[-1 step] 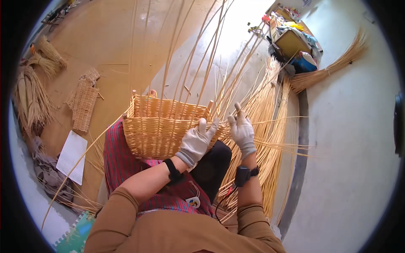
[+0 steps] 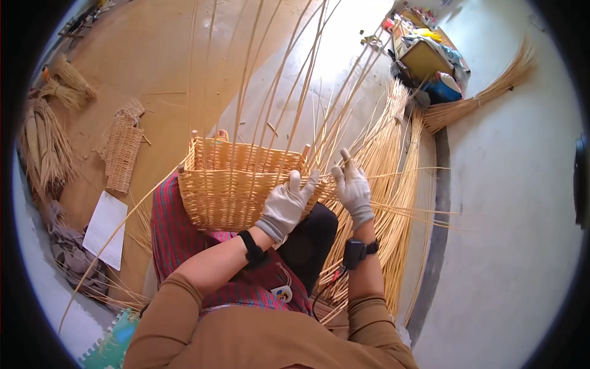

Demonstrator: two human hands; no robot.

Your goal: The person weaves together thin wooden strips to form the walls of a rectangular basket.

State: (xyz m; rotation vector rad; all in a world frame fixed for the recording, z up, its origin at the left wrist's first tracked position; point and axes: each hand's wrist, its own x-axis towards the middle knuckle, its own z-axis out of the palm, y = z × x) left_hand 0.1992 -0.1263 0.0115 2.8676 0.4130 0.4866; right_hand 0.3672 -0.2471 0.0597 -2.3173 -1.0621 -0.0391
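Note:
A rectangular wicker basket (image 2: 227,200) rests on my lap, with long upright canes rising from its sides. My left hand (image 2: 287,206), in a pale grey work glove, is closed on the basket's near wall by its right end, thumb and fingers at the rim. My right hand (image 2: 353,192), gloved alike, is just beyond that end. Its thumb and fingers close on a thin wicker strand (image 2: 402,173) that runs out to the right. The fingertips partly hide where the strand meets the weave.
Long bundles of loose wicker (image 2: 396,215) lie on the floor at my right. Another bundle (image 2: 485,104) leans on the wall near a cluttered cabinet (image 2: 427,61). Woven panels (image 2: 125,150), a white sheet (image 2: 104,229), dry bundles (image 2: 48,144) and a crumpled cloth (image 2: 77,255) lie at left.

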